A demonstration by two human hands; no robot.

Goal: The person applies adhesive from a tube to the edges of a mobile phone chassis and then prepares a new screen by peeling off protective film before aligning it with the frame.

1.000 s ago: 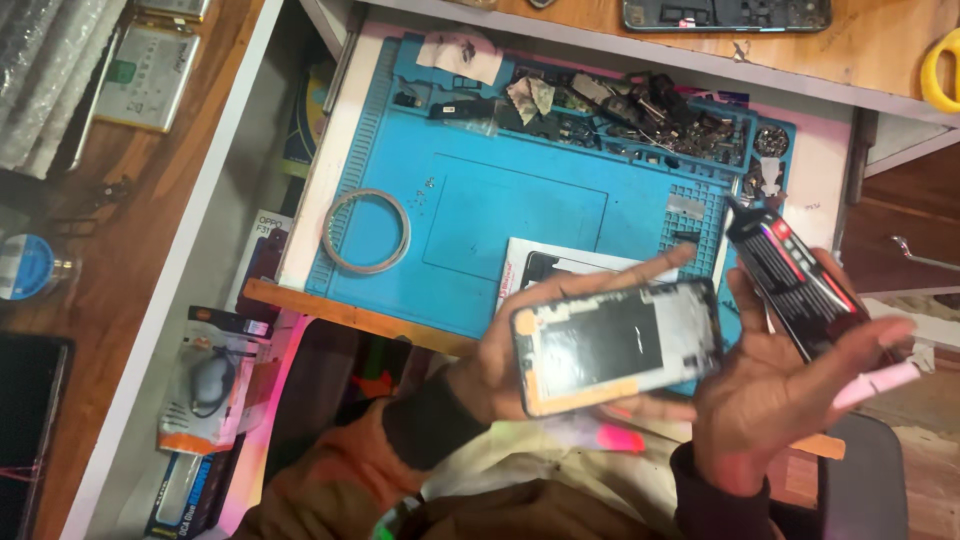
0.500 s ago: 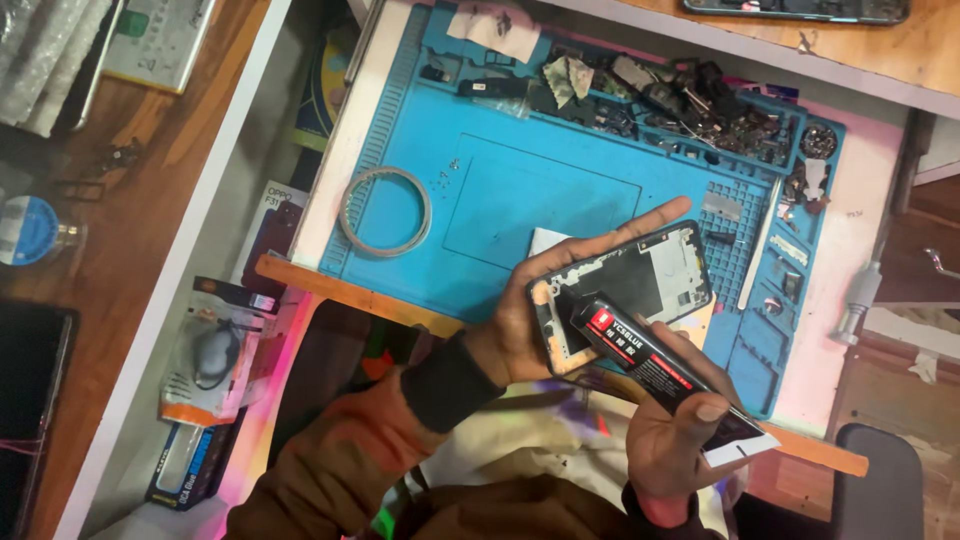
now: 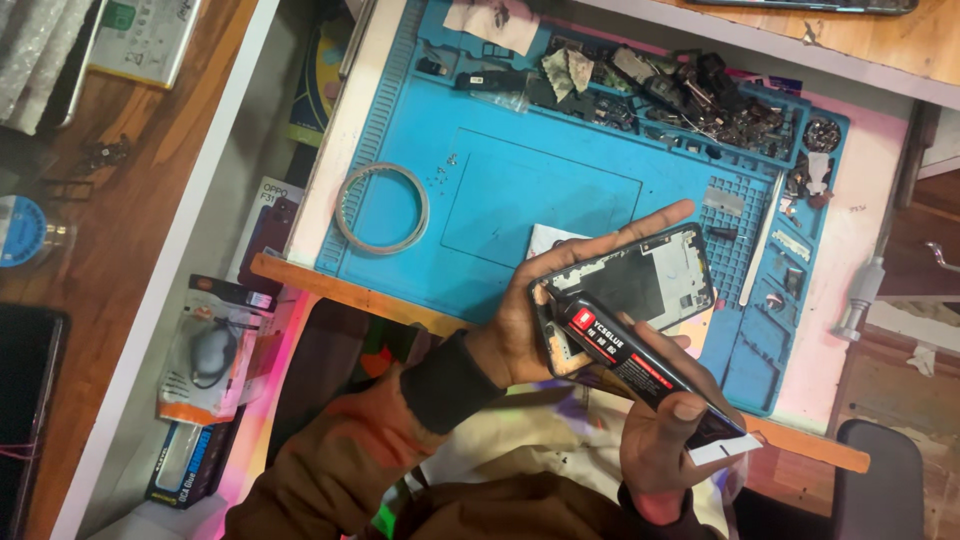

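Gripping firmly, the left hand is holding a phone frame above the blue work mat on the counter. Right hand is clasping a black glue tube, its nozzle touching the frame's lower-left edge. A tape ring is lying on the mat, well apart.

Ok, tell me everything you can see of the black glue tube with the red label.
The black glue tube with the red label is a slim, soft-looking squeeze tube with a flat white crimped end. The right hand grips it, tilted, nozzle end lying on the open phone frame held by the left hand. The tip itself is too small to make out.
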